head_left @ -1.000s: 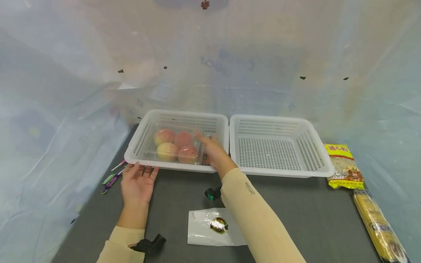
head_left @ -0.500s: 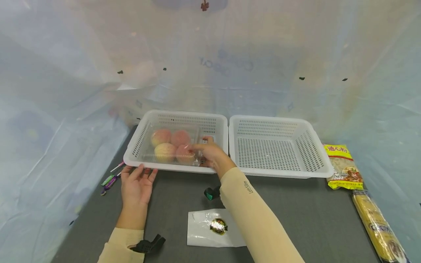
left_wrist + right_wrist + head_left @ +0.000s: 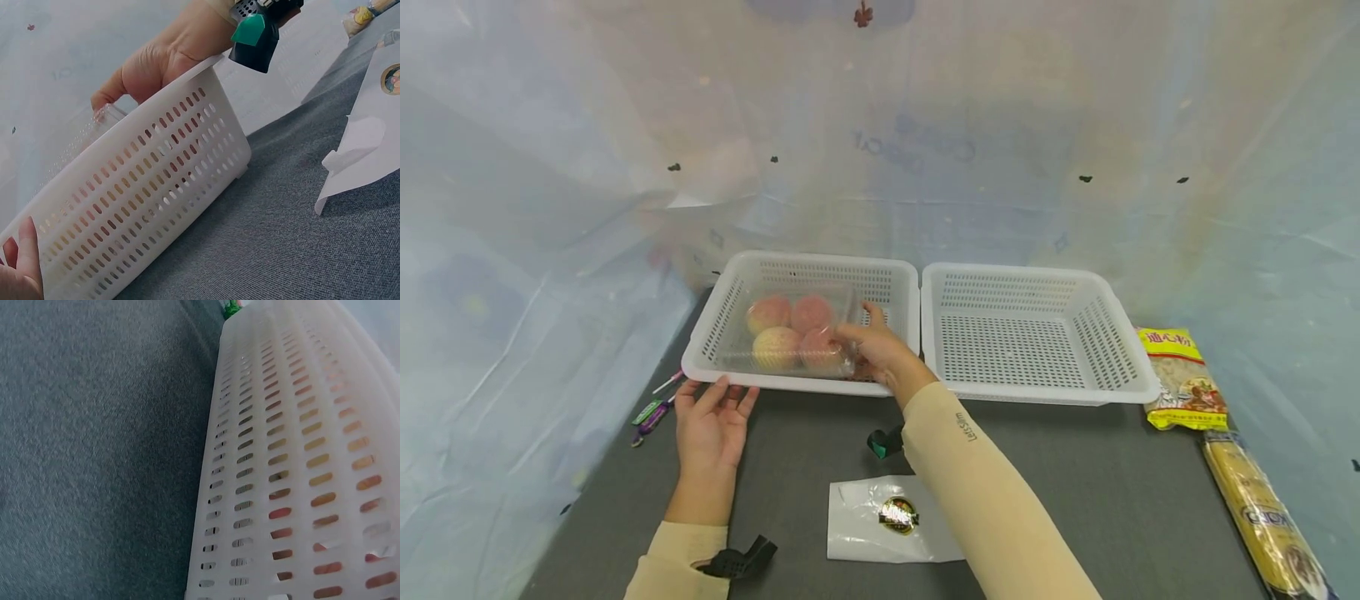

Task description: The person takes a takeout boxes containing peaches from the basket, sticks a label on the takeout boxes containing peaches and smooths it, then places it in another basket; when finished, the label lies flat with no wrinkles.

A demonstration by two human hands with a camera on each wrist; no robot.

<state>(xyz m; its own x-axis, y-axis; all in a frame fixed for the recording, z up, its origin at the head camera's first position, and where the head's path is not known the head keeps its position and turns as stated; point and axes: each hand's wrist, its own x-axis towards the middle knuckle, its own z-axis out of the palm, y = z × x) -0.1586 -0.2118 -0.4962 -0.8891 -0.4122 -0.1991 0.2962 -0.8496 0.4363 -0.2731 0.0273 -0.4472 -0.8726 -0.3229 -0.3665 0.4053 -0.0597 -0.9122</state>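
Observation:
A clear plastic box of peaches [image 3: 777, 347] lies in the left white basket [image 3: 805, 384], filling much of its left and middle part. My right hand [image 3: 883, 350] grips the box at its right end, thumb over the near corner and the other fingers curled down, partly hidden. In the left wrist view, the right thumb overlaps the box's corner. Palm up, my left hand [image 3: 711, 425] touches the basket's front rim near the left corner with its fingertips. Its fingers [image 3: 28, 250] stand against the slotted basket wall in the left wrist view.
A second white basket [image 3: 1030, 395] stands right beside the first. Right of it lie a yellow food packet [image 3: 1185, 379] and a long pack of noodles [image 3: 1262, 517]. A white bag [image 3: 865, 521] lies in front; wrapped lollipops [image 3: 653, 417] lie at left.
The box of peaches has shifted slightly left in the basket. My right thumb has moved from the box's far right corner to its near right side. The left hand stays at the rim.

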